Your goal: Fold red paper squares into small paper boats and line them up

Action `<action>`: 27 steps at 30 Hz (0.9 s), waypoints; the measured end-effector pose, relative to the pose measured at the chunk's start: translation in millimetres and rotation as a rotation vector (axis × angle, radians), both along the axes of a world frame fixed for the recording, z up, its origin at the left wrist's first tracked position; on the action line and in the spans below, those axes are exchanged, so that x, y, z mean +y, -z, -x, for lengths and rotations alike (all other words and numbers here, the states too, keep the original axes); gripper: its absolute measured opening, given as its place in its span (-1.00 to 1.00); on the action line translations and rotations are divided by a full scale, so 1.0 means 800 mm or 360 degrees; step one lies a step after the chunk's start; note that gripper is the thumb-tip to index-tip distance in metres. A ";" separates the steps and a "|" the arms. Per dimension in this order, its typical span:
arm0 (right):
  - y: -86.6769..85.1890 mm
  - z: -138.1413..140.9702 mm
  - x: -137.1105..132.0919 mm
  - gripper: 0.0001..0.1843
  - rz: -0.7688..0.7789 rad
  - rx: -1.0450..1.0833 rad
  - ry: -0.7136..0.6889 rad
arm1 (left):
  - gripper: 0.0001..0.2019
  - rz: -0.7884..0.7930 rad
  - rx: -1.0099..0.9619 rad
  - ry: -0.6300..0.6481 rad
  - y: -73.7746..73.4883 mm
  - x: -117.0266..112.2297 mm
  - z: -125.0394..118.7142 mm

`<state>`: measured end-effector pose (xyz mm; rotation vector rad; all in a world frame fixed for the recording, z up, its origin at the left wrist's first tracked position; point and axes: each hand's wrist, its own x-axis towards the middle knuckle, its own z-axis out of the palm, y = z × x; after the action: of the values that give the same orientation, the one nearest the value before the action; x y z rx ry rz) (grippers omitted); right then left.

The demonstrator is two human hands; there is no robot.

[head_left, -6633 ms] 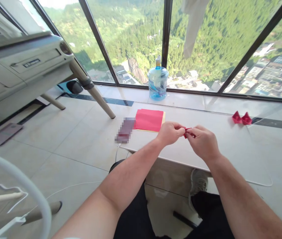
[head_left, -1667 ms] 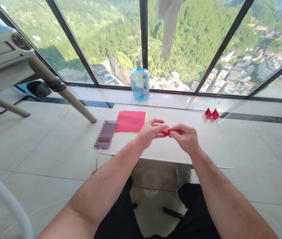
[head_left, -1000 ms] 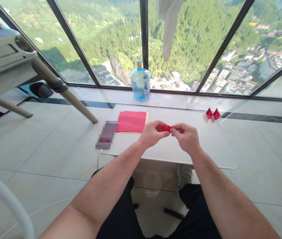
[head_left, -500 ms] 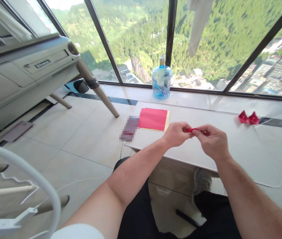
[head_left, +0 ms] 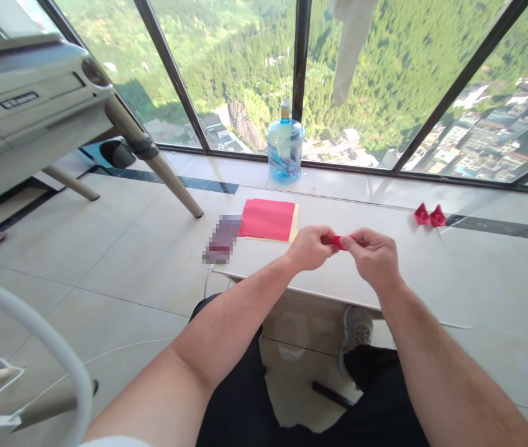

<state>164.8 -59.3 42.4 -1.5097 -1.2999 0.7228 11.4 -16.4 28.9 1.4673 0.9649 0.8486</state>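
Paper (head_left: 339,243), red and folded small, is pinched by left hand (head_left: 312,248) and right hand (head_left: 376,254), right of the sheets (head_left: 268,220); its ends are hidden.

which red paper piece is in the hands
The small red piece pinched between the left hand and right hand; the flat red sheets and two folded red shapes are in neither hand.

Tall windows (head_left: 227,62) in dark frames (head_left: 300,68) span ten to two o'clock, bright daylight behind them: green hillside (head_left: 399,68), buildings (head_left: 487,139) between two and three. A whitish cloth (head_left: 350,53) hangs at one. Pale furniture (head_left: 22,124) on sloping legs (head_left: 171,177) stands near ten. Glossy light floor tiles (head_left: 119,248) stretch towards nine; a dark strip (head_left: 501,230) crosses at three.
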 end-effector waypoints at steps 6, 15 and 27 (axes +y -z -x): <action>0.000 0.001 0.001 -0.77 -0.0044 0.0080 -0.0016 | -0.92 0.0091 -0.0017 0.0102 -0.008 0.003 0.006; 0.001 0.002 0.001 -0.72 0.0014 0.0131 0.0015 | -0.89 0.0084 -0.0088 -0.0045 -0.011 0.001 0.005; 0.002 0.005 0.002 -0.74 -0.0035 -0.0112 0.0025 | -0.83 -0.0019 -0.0115 -0.0155 -0.006 0.005 0.004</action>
<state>161.1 -57.7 40.6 -1.5381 -1.3427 0.6484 8.0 -12.2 33.9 1.3998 0.9848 0.9729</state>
